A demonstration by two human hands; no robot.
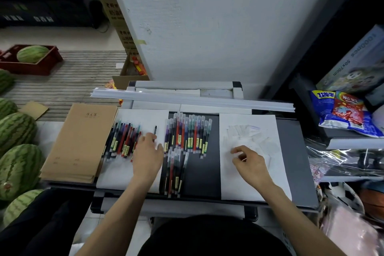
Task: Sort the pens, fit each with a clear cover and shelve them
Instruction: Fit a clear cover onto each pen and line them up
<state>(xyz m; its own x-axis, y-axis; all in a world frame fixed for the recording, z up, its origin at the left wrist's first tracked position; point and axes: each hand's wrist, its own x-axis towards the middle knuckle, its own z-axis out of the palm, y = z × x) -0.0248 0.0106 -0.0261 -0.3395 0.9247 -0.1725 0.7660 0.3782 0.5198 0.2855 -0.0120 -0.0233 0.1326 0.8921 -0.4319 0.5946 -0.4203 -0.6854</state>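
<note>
Matt brown paper notebooks [79, 141]

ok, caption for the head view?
Left hand at a loose pen, right hand over the clear covers; covered pens lie between.

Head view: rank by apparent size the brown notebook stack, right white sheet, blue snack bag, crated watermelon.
1-2. Right white sheet and brown notebook stack: too alike to rank.
3. Blue snack bag.
4. Crated watermelon, though it lies farther off.

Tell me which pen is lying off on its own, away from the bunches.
The single dark pen on the left white sheet, at the fingertips of the left hand; every other pen sits packed in a row.
</note>
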